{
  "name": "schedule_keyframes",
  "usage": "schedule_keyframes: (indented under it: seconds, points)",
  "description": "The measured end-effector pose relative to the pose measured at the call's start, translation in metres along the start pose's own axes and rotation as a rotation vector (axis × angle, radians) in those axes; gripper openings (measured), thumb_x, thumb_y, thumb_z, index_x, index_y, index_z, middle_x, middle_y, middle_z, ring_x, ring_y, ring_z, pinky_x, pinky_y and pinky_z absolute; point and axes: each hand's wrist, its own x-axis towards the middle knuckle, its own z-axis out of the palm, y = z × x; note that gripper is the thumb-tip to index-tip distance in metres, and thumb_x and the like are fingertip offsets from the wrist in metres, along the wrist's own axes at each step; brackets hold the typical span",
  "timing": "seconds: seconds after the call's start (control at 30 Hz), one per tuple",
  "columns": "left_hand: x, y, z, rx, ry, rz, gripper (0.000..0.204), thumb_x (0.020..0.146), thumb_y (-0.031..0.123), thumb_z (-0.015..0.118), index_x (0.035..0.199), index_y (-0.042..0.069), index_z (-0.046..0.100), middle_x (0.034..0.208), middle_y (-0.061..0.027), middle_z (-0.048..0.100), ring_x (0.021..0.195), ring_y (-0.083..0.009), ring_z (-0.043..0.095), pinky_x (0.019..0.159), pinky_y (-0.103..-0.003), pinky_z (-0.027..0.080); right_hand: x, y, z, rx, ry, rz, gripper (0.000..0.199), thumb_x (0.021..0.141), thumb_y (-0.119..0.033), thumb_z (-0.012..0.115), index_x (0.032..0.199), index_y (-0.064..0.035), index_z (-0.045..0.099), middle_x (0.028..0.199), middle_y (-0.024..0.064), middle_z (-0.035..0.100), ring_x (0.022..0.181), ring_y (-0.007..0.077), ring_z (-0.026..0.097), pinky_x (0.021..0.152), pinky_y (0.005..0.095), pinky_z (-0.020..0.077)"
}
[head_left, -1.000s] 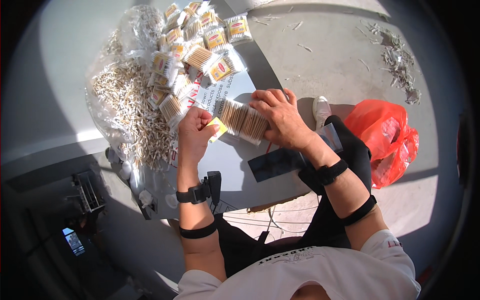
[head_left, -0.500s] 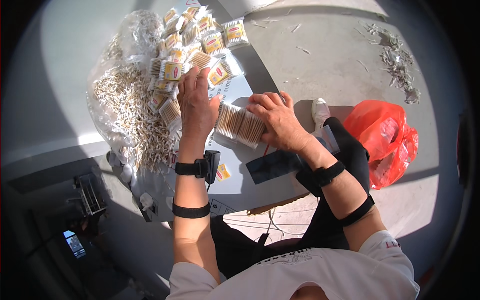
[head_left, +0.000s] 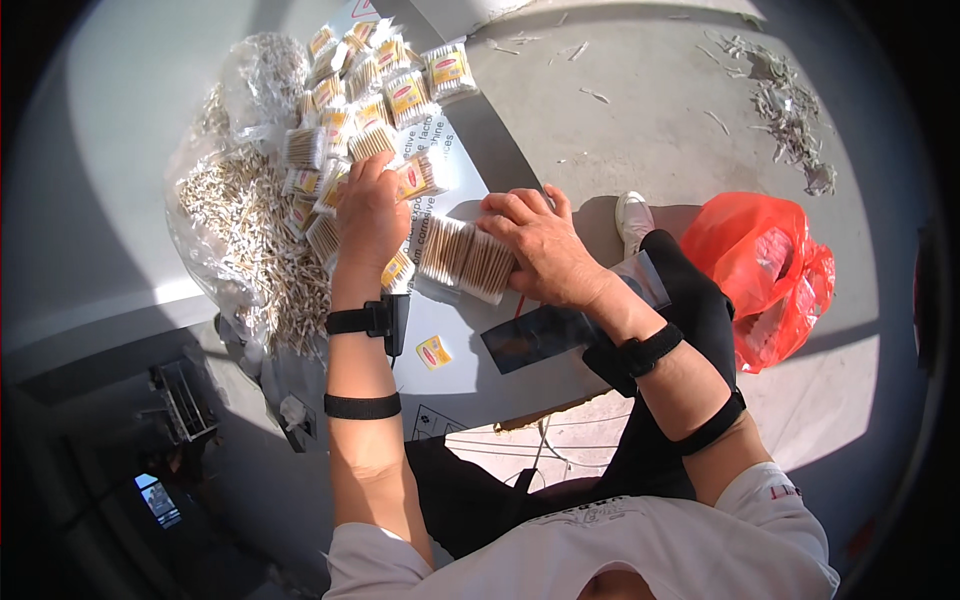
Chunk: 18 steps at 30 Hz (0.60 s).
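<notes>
My left hand point(head_left: 372, 212) reaches over the heap of cotton swab packs. Its fingers are bent and closed on a yellow-labelled pack of cotton swabs point(head_left: 332, 190), mostly covered by the hand. My right hand point(head_left: 545, 248) has its fingers over the right end of two side-by-side bundles of cotton swabs point(head_left: 463, 258) in clear wrap, thumb at the near edge. These lie flat on the grey tabletop. Small yellow cards point(head_left: 433, 352) lie nearer me, one beside my left wrist.
Loose swabs point(head_left: 235, 215) fill a big clear bag on the left. Further packs point(head_left: 408, 97) heap up at the back. A dark flat strip point(head_left: 530, 338) lies at the table's near right edge. A red plastic bag point(head_left: 750, 255) stands on the floor to the right, with scraps point(head_left: 785, 110) beyond.
My left hand has drawn back slightly, its fingers more bent, and a labelled pack has shifted toward me beneath it. My right hand stays on the bundles. The whole view has shifted a little.
</notes>
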Motion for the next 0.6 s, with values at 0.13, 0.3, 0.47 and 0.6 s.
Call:
schedule_keyframes:
  seconds: [0.13,0.3,0.47,0.6]
  points:
    - [-0.003,-0.018,-0.006,-0.224,0.133,-0.179,0.025,0.069,0.004,0.067,0.092,0.0,0.058,0.108,-0.0151,0.06,0.095,-0.0343,0.059,0.083,-0.043,0.047,0.002,-0.005,0.001,-0.003,0.006,-0.009,0.063,0.056,-0.009,0.073,0.118,-0.0093,0.06,0.129,0.0042,0.047,0.125,0.0248,0.039,0.108,0.0564,0.0192]
    - [0.013,-0.005,0.011,-0.135,0.228,-0.317,0.033,0.072,0.007,0.069,0.101,-0.001,0.056,0.102,-0.0209,0.059,0.089,-0.0393,0.059,0.08,-0.044,0.049,0.0,-0.003,0.005,0.007,0.009,-0.007,0.06,0.058,-0.008,0.072,0.117,-0.0097,0.061,0.127,0.0038,0.048,0.124,0.0242,0.04,0.108,0.0566,0.0199]
    - [0.017,-0.022,0.005,-0.162,0.322,-0.432,0.028,0.073,0.006,0.068,0.098,-0.002,0.058,0.1,-0.0197,0.06,0.09,-0.0365,0.06,0.076,-0.042,0.051,0.006,-0.003,0.008,0.023,0.089,-0.039,0.056,0.06,-0.009,0.071,0.115,-0.0105,0.062,0.125,0.0031,0.05,0.122,0.023,0.042,0.106,0.0563,0.0227]
    - [-0.001,0.001,-0.018,-0.371,-0.014,-0.652,0.019,0.075,0.008,0.07,0.087,-0.003,0.06,0.075,-0.013,0.065,0.067,-0.023,0.062,0.059,-0.033,0.049,0.003,0.005,0.012,0.034,0.11,-0.028,0.052,0.061,-0.008,0.071,0.113,-0.01,0.063,0.123,0.0029,0.052,0.12,0.0229,0.044,0.106,0.0558,0.0237]
